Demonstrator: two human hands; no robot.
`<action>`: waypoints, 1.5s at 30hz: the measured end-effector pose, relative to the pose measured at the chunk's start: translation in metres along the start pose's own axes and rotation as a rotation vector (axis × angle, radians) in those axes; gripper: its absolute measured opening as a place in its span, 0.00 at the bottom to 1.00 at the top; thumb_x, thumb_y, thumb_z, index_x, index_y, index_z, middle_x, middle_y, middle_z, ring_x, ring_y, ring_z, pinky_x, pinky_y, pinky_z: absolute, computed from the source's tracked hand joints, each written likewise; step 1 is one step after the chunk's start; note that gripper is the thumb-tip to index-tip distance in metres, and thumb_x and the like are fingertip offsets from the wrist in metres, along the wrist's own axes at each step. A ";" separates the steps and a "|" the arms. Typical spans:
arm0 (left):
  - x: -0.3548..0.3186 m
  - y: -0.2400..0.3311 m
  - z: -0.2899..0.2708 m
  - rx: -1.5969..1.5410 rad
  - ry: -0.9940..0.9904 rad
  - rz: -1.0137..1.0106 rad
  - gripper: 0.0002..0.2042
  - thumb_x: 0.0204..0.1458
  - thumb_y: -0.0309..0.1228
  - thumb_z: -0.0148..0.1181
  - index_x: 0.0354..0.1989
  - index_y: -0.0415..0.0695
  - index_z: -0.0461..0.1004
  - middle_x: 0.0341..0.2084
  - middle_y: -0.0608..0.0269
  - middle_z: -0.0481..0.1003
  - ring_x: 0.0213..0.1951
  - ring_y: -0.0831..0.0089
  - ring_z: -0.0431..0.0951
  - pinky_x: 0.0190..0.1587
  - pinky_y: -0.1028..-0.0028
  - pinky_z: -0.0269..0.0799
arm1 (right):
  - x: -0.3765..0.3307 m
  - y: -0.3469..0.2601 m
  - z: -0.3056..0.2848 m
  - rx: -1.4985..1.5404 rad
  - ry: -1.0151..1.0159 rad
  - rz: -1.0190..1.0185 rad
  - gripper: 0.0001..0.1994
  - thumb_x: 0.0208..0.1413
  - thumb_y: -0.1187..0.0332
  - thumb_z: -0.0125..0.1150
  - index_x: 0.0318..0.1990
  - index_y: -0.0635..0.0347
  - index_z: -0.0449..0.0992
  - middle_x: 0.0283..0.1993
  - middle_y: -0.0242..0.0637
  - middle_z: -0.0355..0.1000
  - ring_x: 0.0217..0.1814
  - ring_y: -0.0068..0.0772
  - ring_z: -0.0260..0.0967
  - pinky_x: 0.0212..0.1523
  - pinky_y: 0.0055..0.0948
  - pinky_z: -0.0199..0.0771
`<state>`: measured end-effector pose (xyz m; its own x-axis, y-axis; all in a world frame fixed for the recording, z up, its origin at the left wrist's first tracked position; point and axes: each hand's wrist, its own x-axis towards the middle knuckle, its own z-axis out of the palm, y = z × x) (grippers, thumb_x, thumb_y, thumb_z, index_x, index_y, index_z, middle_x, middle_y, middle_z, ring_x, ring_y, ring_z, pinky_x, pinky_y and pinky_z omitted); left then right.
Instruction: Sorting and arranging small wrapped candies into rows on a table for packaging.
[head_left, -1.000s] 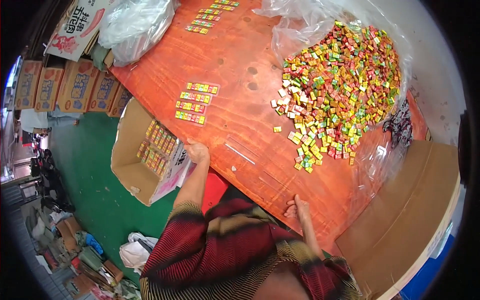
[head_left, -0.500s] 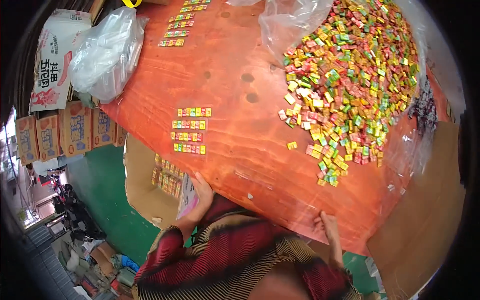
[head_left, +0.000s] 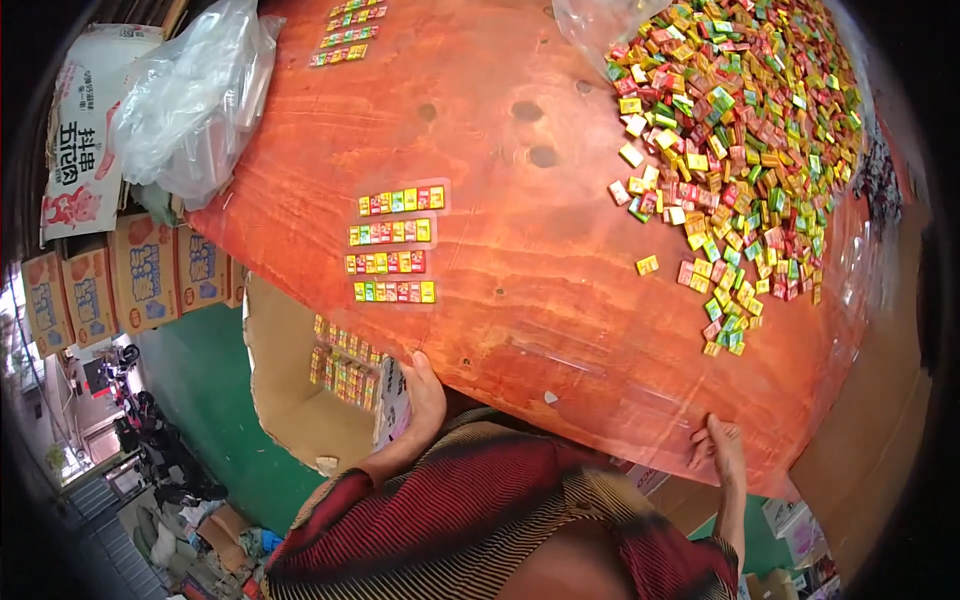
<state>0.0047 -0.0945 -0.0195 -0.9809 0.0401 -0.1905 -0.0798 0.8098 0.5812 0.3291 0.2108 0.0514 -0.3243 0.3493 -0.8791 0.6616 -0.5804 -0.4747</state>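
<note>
At the lower centre of the frame the left hand (head_left: 420, 395) grips a flat packet (head_left: 392, 403), fingers closed on its edge, just over the open cardboard box (head_left: 290, 400) w/ candy rows inside. Right hand (head_left: 722, 452) at lower right rests on the edge of the orange table (head_left: 520, 170), fingers loosely together. Four candy strips (head_left: 393, 246) lie mid-left; big loose candy pile (head_left: 740, 130) at upper right

Four candy strips (head_left: 393, 246) lay in a stack near the table's (head_left: 520, 280) left edge. Four more strips (head_left: 345, 30) lay at its far edge. One big candy pile (head_left: 740, 140) covered the right side. One candy (head_left: 647, 265) sat alone beside the pile. Two hands (head_left: 425, 395) were at the near edge.
</note>
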 end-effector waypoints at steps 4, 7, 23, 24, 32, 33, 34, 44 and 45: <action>0.027 0.016 -0.047 0.049 -0.740 -0.304 0.21 0.56 0.41 0.34 0.35 0.34 0.70 0.33 0.46 0.72 0.37 0.52 0.70 0.41 0.64 0.63 | -0.005 -0.004 0.005 0.016 0.063 -0.090 0.24 0.57 0.52 0.44 0.17 0.61 0.71 0.09 0.39 0.66 0.06 0.28 0.63 0.06 0.19 0.56; 0.021 0.038 -0.078 0.116 -0.513 0.285 0.14 0.52 0.34 0.44 0.22 0.38 0.69 0.24 0.53 0.73 0.29 0.57 0.71 0.33 0.64 0.64 | -0.005 -0.003 0.009 0.024 0.119 -0.121 0.24 0.57 0.53 0.44 0.16 0.62 0.71 0.09 0.40 0.66 0.06 0.29 0.62 0.06 0.21 0.58; 0.174 0.118 -0.009 0.435 -0.243 1.066 0.35 0.45 0.55 0.47 0.59 0.48 0.53 0.60 0.48 0.48 0.62 0.50 0.43 0.60 0.48 0.35 | -0.003 0.008 0.015 0.067 0.282 -0.234 0.22 0.56 0.52 0.44 0.20 0.61 0.68 0.09 0.35 0.64 0.07 0.30 0.62 0.07 0.25 0.63; 0.182 0.119 -0.010 0.438 -0.229 1.062 0.35 0.45 0.55 0.47 0.59 0.48 0.53 0.60 0.48 0.48 0.62 0.50 0.43 0.60 0.48 0.35 | -0.004 0.004 0.018 0.067 0.291 -0.216 0.22 0.56 0.52 0.44 0.20 0.61 0.67 0.09 0.35 0.64 0.07 0.29 0.62 0.07 0.25 0.64; 0.284 0.132 -0.027 0.509 -0.152 1.066 0.30 0.47 0.49 0.48 0.58 0.49 0.55 0.59 0.51 0.50 0.61 0.52 0.46 0.59 0.50 0.43 | -0.003 0.013 0.009 0.054 0.312 -0.232 0.23 0.56 0.52 0.43 0.18 0.61 0.67 0.09 0.37 0.64 0.07 0.30 0.62 0.07 0.25 0.62; 0.295 0.134 -0.031 0.496 -0.166 1.103 0.29 0.47 0.48 0.49 0.58 0.50 0.56 0.59 0.51 0.51 0.61 0.51 0.47 0.59 0.51 0.43 | -0.003 0.013 0.007 0.062 0.311 -0.219 0.23 0.56 0.53 0.44 0.18 0.62 0.67 0.09 0.38 0.64 0.07 0.31 0.62 0.06 0.26 0.62; 0.304 0.136 -0.032 0.482 -0.183 1.142 0.29 0.47 0.47 0.50 0.57 0.50 0.57 0.58 0.51 0.52 0.60 0.51 0.48 0.59 0.52 0.44 | -0.003 0.013 0.006 0.063 0.312 -0.218 0.23 0.56 0.53 0.44 0.18 0.62 0.67 0.09 0.38 0.64 0.07 0.31 0.62 0.06 0.26 0.62; 0.371 0.171 -0.047 0.567 -0.029 1.363 0.24 0.43 0.42 0.56 0.50 0.49 0.66 0.53 0.51 0.60 0.56 0.53 0.56 0.58 0.60 0.52 | -0.011 0.011 0.015 0.042 0.366 -0.188 0.24 0.55 0.53 0.45 0.14 0.61 0.66 0.07 0.39 0.63 0.06 0.34 0.61 0.08 0.26 0.63; 0.375 0.175 -0.045 0.610 -0.009 1.380 0.24 0.44 0.43 0.55 0.50 0.48 0.66 0.52 0.51 0.61 0.57 0.53 0.56 0.57 0.61 0.52 | -0.013 0.011 0.017 0.038 0.374 -0.185 0.24 0.56 0.53 0.44 0.14 0.60 0.66 0.07 0.39 0.63 0.07 0.33 0.61 0.10 0.25 0.63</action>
<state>-0.3855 0.0363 0.0465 -0.2207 0.9527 0.2090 0.9635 0.2462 -0.1050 0.3291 0.1870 0.0566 -0.1630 0.6894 -0.7058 0.5878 -0.5067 -0.6307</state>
